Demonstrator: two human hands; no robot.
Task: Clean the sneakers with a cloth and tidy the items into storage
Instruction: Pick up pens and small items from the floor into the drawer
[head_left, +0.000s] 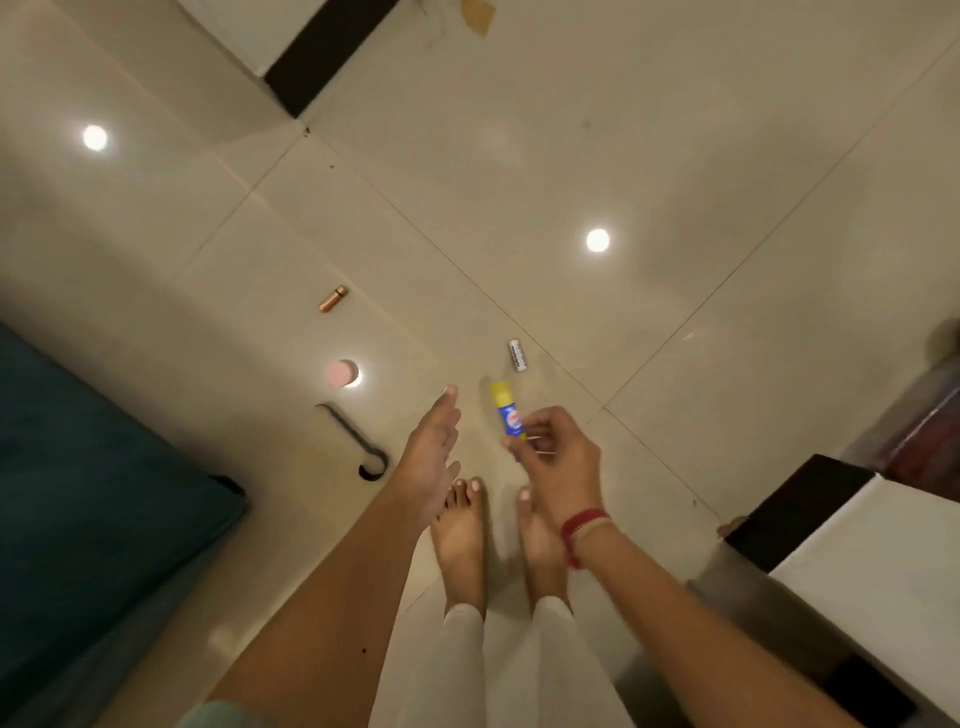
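Two bare forearms reach forward from the bottom edge, above pale trouser legs and two bare feet (460, 530) standing on the glossy tiled floor (649, 156). On the right wrist sits a red thread band (584, 527). That right hand (558, 462) pinches a small blue tube with a yellow cap (506, 413) between thumb and fingertips; the tube's lower end is hidden behind the fingers and its label is too blurred to read. Beside it the left hand (434, 447) is flat and spread, its grip empty, fingers pointing away from the body.

Left of that hand a black curved strip (358, 441) lies on the floor; what it is cannot be told. Beyond it rests a round pink item (340, 373), half lost in a lamp's glare. Just past the tube lies a small white cylinder (517, 355) with unreadable print, and further off a copper-coloured cylinder (332, 299).

Cut off at the left edge is a teal cushioned seat (78, 493); at the right edge, a white-topped dark unit (857, 561). No sneakers or cloth show.
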